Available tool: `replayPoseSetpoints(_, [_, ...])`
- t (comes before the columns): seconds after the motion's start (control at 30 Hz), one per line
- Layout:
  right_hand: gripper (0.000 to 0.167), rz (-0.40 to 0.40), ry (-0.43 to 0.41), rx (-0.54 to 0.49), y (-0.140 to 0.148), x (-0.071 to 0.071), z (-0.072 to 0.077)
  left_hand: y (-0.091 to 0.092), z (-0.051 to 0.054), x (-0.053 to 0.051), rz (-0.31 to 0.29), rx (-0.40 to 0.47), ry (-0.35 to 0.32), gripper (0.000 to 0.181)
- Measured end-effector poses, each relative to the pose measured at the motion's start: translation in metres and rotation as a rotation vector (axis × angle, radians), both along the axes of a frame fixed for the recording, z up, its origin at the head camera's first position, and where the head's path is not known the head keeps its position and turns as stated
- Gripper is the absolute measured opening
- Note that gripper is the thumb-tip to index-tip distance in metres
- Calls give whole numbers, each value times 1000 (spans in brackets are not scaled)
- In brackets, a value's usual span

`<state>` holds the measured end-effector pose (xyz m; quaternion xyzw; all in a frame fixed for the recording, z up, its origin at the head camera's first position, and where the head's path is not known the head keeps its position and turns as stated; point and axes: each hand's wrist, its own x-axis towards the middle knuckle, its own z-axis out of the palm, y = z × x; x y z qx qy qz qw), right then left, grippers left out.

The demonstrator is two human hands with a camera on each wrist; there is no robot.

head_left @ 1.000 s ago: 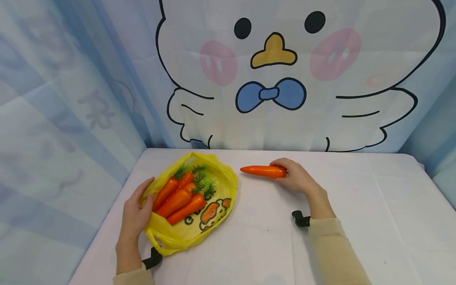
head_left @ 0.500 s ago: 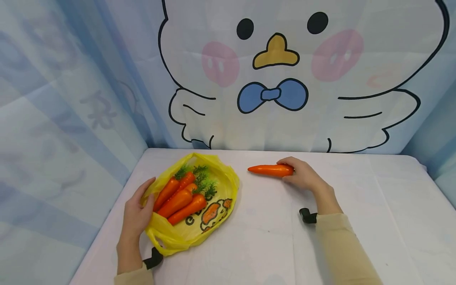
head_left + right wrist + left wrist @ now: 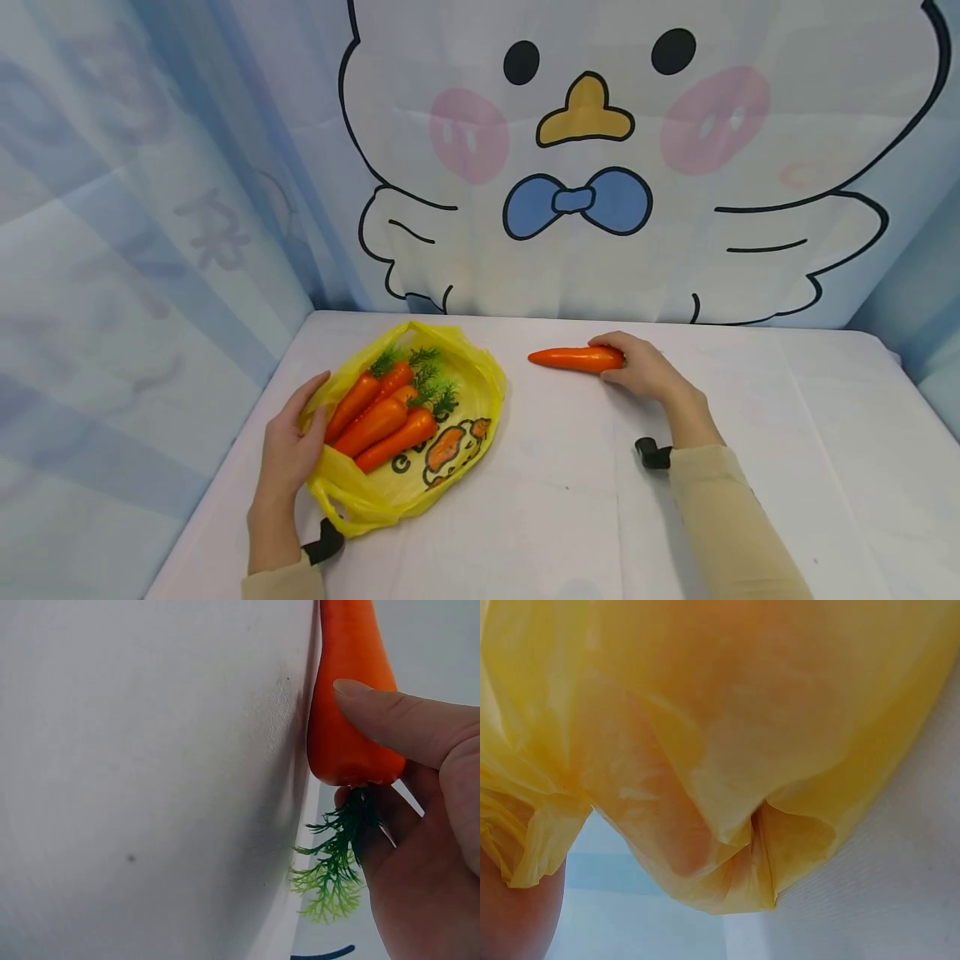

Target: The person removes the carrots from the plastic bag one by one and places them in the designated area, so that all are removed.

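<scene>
A yellow plastic bag (image 3: pixel 491 383) lies spread at the left of the table, several orange carrots (image 3: pixel 375 423) with green tops inside it. The left hand (image 3: pixel 288 450) grips the bag's left edge between thumb and fingers; in the left wrist view the yellow film (image 3: pixel 727 735) hides most of that hand. Right of the bag, the right hand (image 3: pixel 645 371) pinches one carrot (image 3: pixel 573 359) by its thick end, its tip pointing left. The right wrist view shows the thumb (image 3: pixel 397 716) across this carrot (image 3: pixel 349 742) and its green leaves (image 3: pixel 334 862) hanging over the fingers.
A white cloth covers the table (image 3: pixel 555 517). Behind it hangs a curtain (image 3: pixel 585 275) with a cartoon face and blue bow; another curtain (image 3: pixel 150 292) runs along the left side. Black wrist mounts (image 3: pixel 652 453) stick out at both wrists.
The right hand has moved right with its carrot, away from the bag. The left hand keeps its grip on the bag, and the whole view has shifted slightly.
</scene>
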<state>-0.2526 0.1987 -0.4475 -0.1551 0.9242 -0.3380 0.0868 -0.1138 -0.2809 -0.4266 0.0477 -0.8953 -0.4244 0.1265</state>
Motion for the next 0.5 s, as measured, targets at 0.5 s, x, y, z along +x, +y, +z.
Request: replayPoseSetpoints(0.5, [55, 22, 6, 16, 4, 0, 1, 2, 1, 0, 14, 14, -34, 45])
